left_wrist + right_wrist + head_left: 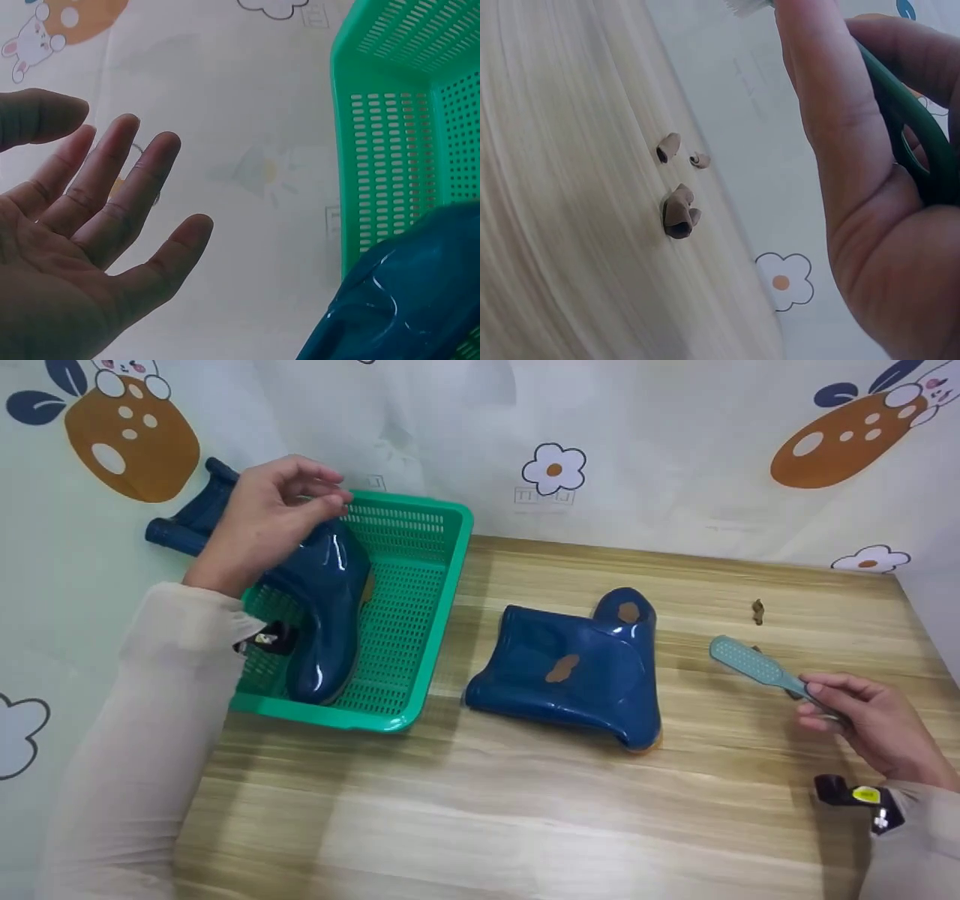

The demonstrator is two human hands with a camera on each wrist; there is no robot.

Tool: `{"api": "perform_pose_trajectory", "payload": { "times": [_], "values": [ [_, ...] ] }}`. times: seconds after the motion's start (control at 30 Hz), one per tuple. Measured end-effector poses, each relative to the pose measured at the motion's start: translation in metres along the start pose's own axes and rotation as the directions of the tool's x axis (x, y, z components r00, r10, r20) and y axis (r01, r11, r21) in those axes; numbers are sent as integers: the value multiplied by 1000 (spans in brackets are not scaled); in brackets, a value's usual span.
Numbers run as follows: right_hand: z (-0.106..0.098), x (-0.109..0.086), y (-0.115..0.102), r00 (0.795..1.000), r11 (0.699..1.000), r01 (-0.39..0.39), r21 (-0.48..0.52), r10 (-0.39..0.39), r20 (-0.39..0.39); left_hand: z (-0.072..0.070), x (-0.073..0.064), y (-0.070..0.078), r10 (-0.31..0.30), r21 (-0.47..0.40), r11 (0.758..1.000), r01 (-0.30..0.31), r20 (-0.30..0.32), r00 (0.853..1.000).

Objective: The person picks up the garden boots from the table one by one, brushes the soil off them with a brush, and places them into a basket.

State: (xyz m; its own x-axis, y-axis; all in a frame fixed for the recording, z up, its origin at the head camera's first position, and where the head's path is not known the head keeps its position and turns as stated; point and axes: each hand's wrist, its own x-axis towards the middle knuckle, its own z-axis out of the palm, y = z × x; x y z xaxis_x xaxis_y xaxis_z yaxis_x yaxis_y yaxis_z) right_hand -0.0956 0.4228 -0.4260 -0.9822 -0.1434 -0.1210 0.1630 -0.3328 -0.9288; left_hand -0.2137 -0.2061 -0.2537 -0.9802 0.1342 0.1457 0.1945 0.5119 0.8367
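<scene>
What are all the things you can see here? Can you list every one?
boot in basket: 1, shiny dark blue, lying in the green basket, its shaft sticking out over the far left rim
boot on table: 1, dark blue with brown smears, lying on its side mid-table
basket: 1, green plastic mesh, left end of the table
brush: 1, pale teal, in the right hand, over the table's right side
brown bits: a few, brown, on the table near the right hand
table: 1, light wood
backdrop: 1, white with flowers and cartoon prints, behind the table
left hand: open, above the boot in basket
right hand: fingers holding the brush handle
</scene>
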Motion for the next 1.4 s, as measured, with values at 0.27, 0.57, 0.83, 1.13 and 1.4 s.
{"api": "perform_pose_trajectory", "payload": {
  "times": [0.27, 0.57, 0.83, 1.13, 1.4],
  "values": [
    [5, 5, -3, 1000, 1000, -21, -15, 21, -8, 20, -2, 8, 92, 40, 995, -96, 93, 991],
    [15, 15, -9, 999, 999, -28, -43, 29, 32, 46, -9, 16, 129, 15, 991, -136, 224, 966],
    [23, 23, -14, 995, 999, 18, -41, -13, 102, 70, -18, 20, 108, -35, 994, -103, 332, 937],
    [32, 30, -20, 997, 996, -7, -90, 14, 82, 93, -31, 17, 107, -148, 988, -51, 400, 910],
    [37, 35, -22, 993, 995, 6, -99, 6, 116, 120, -45, 20, 52, -206, 977, 58, 494, 868]
  ]
}}
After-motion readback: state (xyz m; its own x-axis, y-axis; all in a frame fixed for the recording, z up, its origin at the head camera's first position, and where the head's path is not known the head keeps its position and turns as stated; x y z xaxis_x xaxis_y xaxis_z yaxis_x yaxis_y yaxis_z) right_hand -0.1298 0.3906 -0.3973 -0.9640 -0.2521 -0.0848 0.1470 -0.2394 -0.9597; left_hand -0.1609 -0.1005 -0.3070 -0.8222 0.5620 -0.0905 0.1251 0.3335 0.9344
